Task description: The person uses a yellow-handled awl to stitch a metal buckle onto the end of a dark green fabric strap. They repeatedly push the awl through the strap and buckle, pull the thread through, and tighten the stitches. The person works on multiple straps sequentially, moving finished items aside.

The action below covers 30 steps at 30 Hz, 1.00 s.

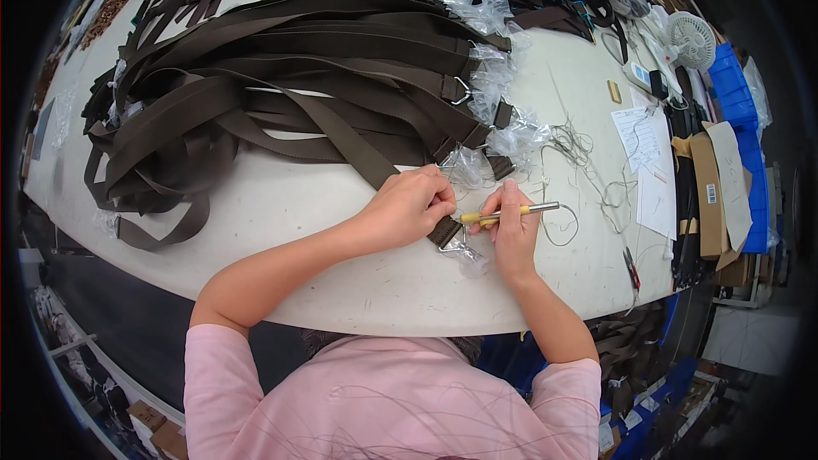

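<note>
My left hand (411, 204) is closed over a dark brown webbing strap (354, 146) near its end, fingers pinched together. A metal buckle (452, 245) at that end, partly wrapped in clear plastic (470, 261), lies on the table just below the fingers. In my right hand (513, 234) is a slim pen-shaped tool (537, 208) with a yellow part and a silver metal shaft. Its yellow end points left, close to the strap end and my left fingertips. Whether a thread lies between my left fingers is too small to tell.
Many brown straps (281, 38) with plastic-wrapped buckles (490, 77) cover the white table (341, 290). Loose threads (571, 145), written papers (643, 140), and red-and-black scissors or snips (631, 269) lie to the right. A small white fan (691, 39), blue bins (733, 85) and a cardboard box (709, 196) stand along the right edge.
</note>
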Available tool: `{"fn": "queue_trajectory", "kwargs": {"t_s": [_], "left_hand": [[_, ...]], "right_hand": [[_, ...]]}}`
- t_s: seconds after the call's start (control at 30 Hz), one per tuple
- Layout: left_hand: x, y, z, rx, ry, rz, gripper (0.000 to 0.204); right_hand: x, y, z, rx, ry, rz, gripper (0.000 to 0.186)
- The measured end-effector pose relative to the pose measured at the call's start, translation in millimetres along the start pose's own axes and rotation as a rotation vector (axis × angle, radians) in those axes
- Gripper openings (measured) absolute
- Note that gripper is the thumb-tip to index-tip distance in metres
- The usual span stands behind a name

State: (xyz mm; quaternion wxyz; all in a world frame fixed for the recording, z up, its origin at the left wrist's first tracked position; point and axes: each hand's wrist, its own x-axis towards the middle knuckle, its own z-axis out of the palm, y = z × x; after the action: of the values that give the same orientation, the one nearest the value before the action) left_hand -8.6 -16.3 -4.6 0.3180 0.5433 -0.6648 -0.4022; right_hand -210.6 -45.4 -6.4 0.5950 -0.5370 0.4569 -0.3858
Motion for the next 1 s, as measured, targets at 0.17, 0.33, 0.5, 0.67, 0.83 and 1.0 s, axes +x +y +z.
{"fn": "queue_trajectory", "kwargs": {"t_s": [0.17,0.33,0.5,0.67,0.83,1.0], "left_hand": [[0.7,8.4,-3.7,-0.022,-0.039,-0.073,0.014],[-0.9,1.1,0.8,-0.004,0.009,0.008,0.012],[-1.6,-0.1,1.2,-0.004,0.011,-0.006,0.012],[-0.8,-0.6,2.6,-0.004,0.007,-0.005,0.011],[-1.1,0.2,1.9,-0.013,0.008,-0.005,0.011],[-2.3,-0.1,2.0,0.015,0.0,0.005,0.011]], "right_hand": [[-0.3,-0.6,0.5,0.008,0.005,0.007,0.05],[-0.6,-1.4,0.8,0.013,0.003,0.004,0.048],[0.6,0.5,-0.1,0.028,-0.017,0.005,0.048],[1.0,0.7,-0.1,0.051,-0.004,0.0,0.048],[1.3,1.0,0.3,0.04,-0.004,0.002,0.048],[0.9,0.1,0.7,0.01,-0.011,-0.006,0.05]]}}
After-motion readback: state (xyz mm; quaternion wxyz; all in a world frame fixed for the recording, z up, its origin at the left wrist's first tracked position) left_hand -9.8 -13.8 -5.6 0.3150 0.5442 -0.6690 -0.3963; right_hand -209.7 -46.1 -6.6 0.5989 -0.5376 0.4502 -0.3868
